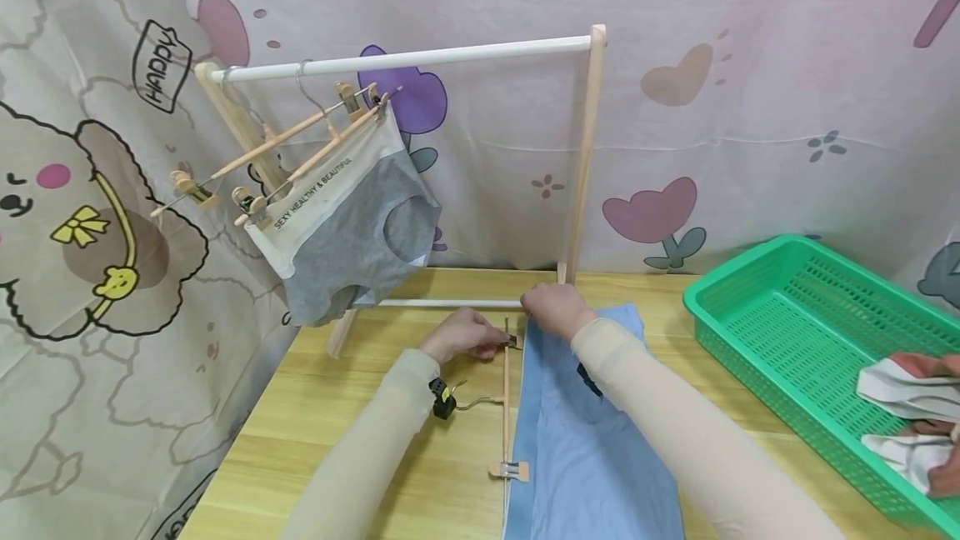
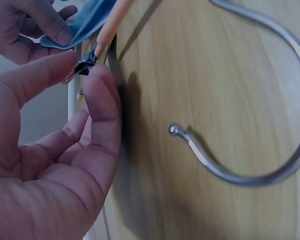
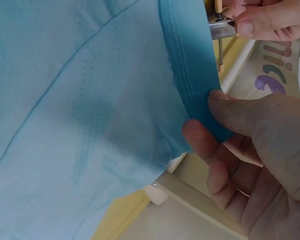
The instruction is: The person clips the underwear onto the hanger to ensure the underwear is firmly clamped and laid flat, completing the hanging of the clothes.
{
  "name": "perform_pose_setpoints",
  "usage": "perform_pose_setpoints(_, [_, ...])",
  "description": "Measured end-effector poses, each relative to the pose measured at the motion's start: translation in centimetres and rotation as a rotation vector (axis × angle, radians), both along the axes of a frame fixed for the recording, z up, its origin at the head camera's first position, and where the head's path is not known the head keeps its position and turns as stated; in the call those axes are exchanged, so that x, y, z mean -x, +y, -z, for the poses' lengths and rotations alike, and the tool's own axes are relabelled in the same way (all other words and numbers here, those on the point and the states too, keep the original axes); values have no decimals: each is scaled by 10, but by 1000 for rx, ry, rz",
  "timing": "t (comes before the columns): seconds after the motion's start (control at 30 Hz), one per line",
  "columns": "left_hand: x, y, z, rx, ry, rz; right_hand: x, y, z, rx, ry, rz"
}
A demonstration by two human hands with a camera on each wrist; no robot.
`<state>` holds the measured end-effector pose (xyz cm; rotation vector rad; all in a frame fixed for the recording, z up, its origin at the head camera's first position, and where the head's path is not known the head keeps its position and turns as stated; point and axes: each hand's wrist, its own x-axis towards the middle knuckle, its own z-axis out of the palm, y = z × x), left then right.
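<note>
A light blue pair of underpants (image 1: 592, 448) lies on the table, its waistband along a wooden clip hanger (image 1: 506, 423). My left hand (image 1: 463, 335) pinches the hanger's far clip (image 1: 513, 342) between thumb and fingers. In the right wrist view my right hand (image 3: 275, 150) pinches the corner of the darker blue waistband (image 3: 190, 65) between thumb and forefinger. The near clip (image 1: 510, 470) overlaps the waistband's edge. The hanger's metal hook (image 2: 270, 175) points left, below my left wrist.
A wooden rack (image 1: 588, 148) with a white top rail stands behind, carrying hangers and grey underpants (image 1: 352, 223) clipped to one. To the right, a green basket (image 1: 750, 373) holds white and rust-coloured clothes (image 1: 911, 390). A patterned curtain (image 1: 750, 148) hangs behind the wooden table (image 1: 300, 432).
</note>
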<state>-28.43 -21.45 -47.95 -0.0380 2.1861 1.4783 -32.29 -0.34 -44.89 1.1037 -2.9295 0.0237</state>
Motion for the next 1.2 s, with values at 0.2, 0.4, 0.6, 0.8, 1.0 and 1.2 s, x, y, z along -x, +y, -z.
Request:
perform_pose_setpoints(0.2, [0,-1,1,-5,-42,17,0,-1,-3,16,-56,23])
perform_pose_setpoints(0.4, [-4,-2,5,-59,-36,-25,-1,0,-6,44,-94,35])
perform_pose_setpoints(0.6, [-7,-2,7,-131,-42,-63,0,1,-8,60,-151,49])
perform_pose_setpoints(0.8, [-12,-3,7,-144,-23,-114,3,2,-9,89,-205,41])
perform_pose_setpoints(1.0, [-12,-1,10,-176,-25,-159,6,3,-9,98,-239,39])
perform_pose_setpoints(1.2, [-12,3,11,-197,-11,-158,7,3,-10,97,-253,39])
